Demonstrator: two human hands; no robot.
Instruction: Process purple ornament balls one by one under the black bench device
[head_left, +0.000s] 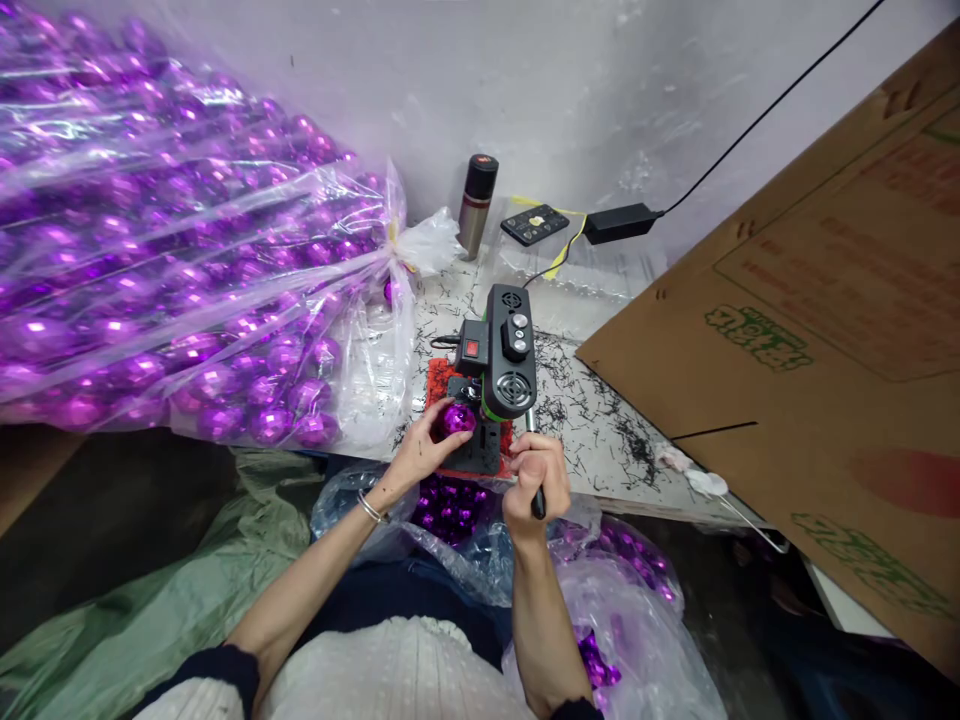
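Note:
A small black bench drill press (510,350) stands on a red mat (439,378) on the table. Between the thumb and fingers of my left hand (421,445) is a shiny purple ball (458,419), held over the machine's black base, just left of its head. My right hand (541,478) is wrapped round the black-tipped lever (538,502) at the machine's front right. A red switch (472,348) sits on the box at the machine's left side.
A large clear bag of purple balls (187,270) fills the left. Behind are a flask (477,208), a phone (534,225) and a power adapter (621,223). A cardboard box (810,330) stands right. Black shavings litter the table (592,465). Bags of purple pieces (452,508) lie below its edge.

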